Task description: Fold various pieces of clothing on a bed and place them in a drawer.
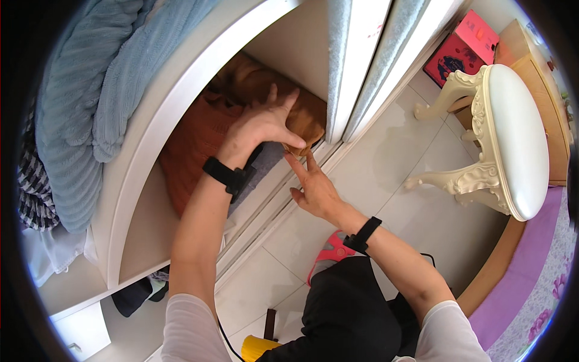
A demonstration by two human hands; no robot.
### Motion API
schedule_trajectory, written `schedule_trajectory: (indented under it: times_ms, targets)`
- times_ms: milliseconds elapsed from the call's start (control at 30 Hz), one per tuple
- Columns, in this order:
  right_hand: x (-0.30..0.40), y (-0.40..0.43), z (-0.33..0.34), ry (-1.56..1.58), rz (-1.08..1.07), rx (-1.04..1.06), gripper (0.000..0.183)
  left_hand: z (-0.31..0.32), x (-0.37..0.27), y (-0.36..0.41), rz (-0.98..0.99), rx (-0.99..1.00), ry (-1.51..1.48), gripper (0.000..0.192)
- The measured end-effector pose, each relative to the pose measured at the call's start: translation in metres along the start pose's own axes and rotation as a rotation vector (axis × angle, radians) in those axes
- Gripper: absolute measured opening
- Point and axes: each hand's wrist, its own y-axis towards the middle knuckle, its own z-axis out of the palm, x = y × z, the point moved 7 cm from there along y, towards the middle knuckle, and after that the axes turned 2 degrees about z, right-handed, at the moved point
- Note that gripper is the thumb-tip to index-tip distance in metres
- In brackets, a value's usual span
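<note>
A glossy brown folded fabric item [301,120] lies in the bottom of a wardrobe, near its sliding doors. My left hand [260,124] is spread over it, the thumb at its front corner. Just outside the wardrobe, my right hand [319,192] has its fingertips at that same corner, fingers apart. Neither hand is visibly closed around the fabric. An orange-brown cloth [199,140] lies to the left, partly behind my left forearm. Under my left wrist shows a grey cloth [264,169]. Both wrists wear black straps.
A curved white shelf panel [181,86] arches over the opening, with blue plush bedding [77,99] above it. Sliding doors [362,54] with fuzzy edge strips border the right. Beyond the floor track stand a carved cream stool [515,140], a red box [466,50] and a bed edge [520,271].
</note>
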Motion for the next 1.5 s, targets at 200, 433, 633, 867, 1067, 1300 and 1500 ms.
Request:
schedule_trajectory:
  times_ms: [200, 433, 633, 867, 1067, 1300, 1500]
  targets:
    - [-0.011, 0.042, 0.008, 0.131, -0.061, -0.214, 0.07, 0.031, 0.004, 0.022, -0.111, 0.006, 0.036, 0.123]
    - [0.012, 0.085, 0.01, 0.06, -0.07, -0.289, 0.066, 0.017, 0.05, 0.054, -0.045, 0.072, -0.08, 0.123]
    - [-0.005, 0.069, 0.007, 0.14, -0.139, -0.211, 0.059, 0.033, 0.041, 0.043, -0.161, 0.08, -0.094, 0.128]
    - [-0.059, 0.033, 0.007, 0.525, 0.165, -0.261, 0.055, 0.032, 0.043, 0.045, -0.087, 0.172, -0.137, 0.127]
    - [-0.041, 0.054, 0.002, 0.927, 0.193, -0.275, 0.053, 0.048, 0.039, 0.052, -0.134, 0.121, -0.177, 0.126]
    - [-0.07, 0.096, 0.019, 0.982, 0.06, -0.293, 0.044, 0.051, 0.034, 0.069, -0.188, 0.073, -0.09, 0.126]
    - [-0.053, 0.124, 0.02, 0.844, 0.214, -0.235, 0.045, 0.051, 0.066, 0.083, -0.094, 0.002, -0.232, 0.126]
